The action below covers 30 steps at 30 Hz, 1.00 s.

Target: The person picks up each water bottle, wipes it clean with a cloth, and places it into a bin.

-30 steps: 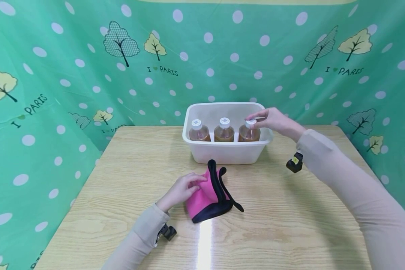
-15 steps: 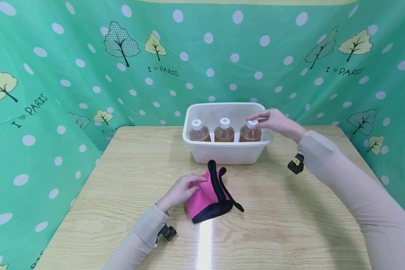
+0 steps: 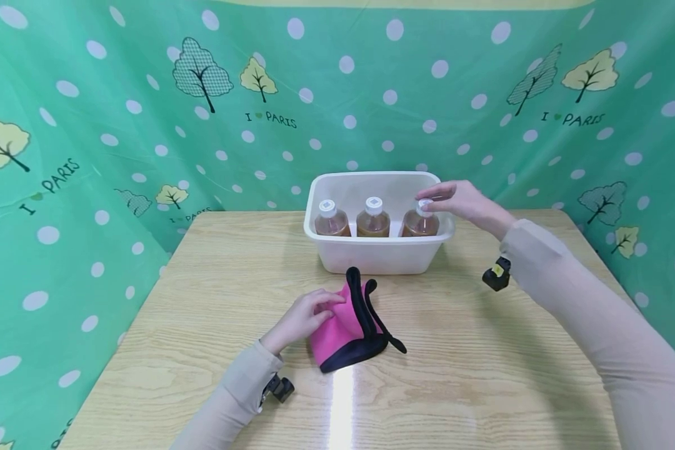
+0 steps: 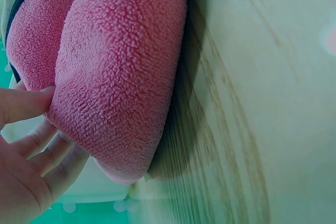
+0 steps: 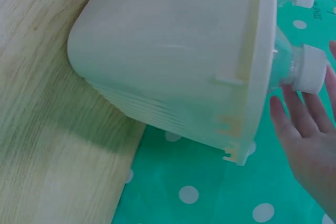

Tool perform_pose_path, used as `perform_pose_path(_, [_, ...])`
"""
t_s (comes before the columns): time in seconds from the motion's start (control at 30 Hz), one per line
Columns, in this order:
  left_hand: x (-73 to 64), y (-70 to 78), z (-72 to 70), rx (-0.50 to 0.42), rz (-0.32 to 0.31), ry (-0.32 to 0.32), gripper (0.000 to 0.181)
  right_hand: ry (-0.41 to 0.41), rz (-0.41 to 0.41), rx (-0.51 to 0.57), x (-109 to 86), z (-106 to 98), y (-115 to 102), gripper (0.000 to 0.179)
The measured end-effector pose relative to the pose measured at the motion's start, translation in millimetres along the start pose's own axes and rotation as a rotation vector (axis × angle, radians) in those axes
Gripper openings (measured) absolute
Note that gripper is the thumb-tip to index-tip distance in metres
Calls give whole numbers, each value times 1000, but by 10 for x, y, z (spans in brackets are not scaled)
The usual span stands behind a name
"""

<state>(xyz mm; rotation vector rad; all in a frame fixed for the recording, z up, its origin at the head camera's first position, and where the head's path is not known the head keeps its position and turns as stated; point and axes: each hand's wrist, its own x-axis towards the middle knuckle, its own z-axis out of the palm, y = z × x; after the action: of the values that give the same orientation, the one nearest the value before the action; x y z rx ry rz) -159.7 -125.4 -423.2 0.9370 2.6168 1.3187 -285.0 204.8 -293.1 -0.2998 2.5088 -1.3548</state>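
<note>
My left hand [image 3: 304,317] pinches a pink fleecy cloth [image 3: 337,334] with black edging, which stands folded on the table. In the left wrist view the thumb presses the near side of the cloth [image 4: 118,77], and the fingers lie partly behind it. At the back, my right hand [image 3: 465,201] holds the rightmost bottle [image 3: 419,225] by its white cap, with the fingers around the cap. That bottle stands in a white plastic bin [image 3: 377,256], tilted slightly. In the right wrist view its cap [image 5: 311,70] shows above the bin's rim; the bottle's lower part is hidden.
A middle bottle [image 3: 374,222] and a left bottle [image 3: 332,222], both with brown contents and white caps, stand in the same bin. The wooden table [image 3: 214,294] meets a green dotted curtain [image 3: 202,144] behind and at both sides.
My right hand has shifted slightly right, and the rightmost bottle's top has moved right with it. The left hand and the cloth have stayed put.
</note>
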Motion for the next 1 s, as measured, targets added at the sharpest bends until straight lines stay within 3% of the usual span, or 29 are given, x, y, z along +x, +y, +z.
perform_pose_path(0.23, [9,18,-1,3,-3,3,34,164,-36,22,-145,-23,-48,50])
perform_pose_path(0.47, [19,34,-14,22,-38,2,34,282,-114,-42,-366,-6,-14,48])
perform_pose_path(0.67, [28,39,-49,32,-52,-17,34,295,-165,-61,-579,32,63,41])
perform_pose_path(1.0, [12,15,-132,74,-25,-40,31,288,-217,-142,-887,117,265,32])
